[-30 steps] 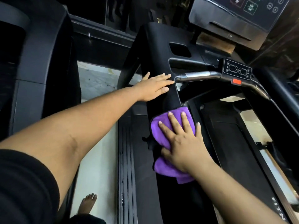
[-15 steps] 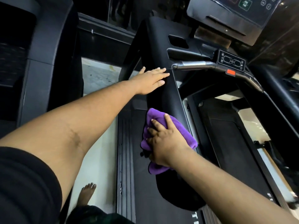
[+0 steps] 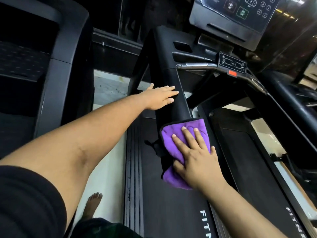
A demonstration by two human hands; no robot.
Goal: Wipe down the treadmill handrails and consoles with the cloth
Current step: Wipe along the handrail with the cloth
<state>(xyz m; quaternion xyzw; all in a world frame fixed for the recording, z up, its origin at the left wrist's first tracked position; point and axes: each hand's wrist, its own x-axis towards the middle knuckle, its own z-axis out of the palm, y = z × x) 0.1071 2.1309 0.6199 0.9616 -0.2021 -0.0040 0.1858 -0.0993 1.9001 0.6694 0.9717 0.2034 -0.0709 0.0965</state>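
Note:
A purple cloth (image 3: 173, 143) is draped over the near end of the black left handrail (image 3: 178, 107) of the treadmill. My right hand (image 3: 197, 157) lies flat on the cloth with fingers spread, pressing it onto the rail. Farther up the same rail, my left hand (image 3: 159, 97) rests flat and open, palm down, holding nothing. The console (image 3: 235, 16) with its dark screen and buttons stands at the top right. Below it runs a silver crossbar grip (image 3: 197, 65) with a small button panel (image 3: 232, 63) and a red tab.
The treadmill belt (image 3: 248, 152) lies to the right of the rail. A black side step (image 3: 137, 169) runs along the left. Another black machine (image 3: 56, 66) stands at the far left across a strip of pale floor, where a bare foot (image 3: 93, 203) shows.
My right hand has slid the cloth from the rail's left side back onto its top, fingers now spread flat. My left hand has stayed on the rail.

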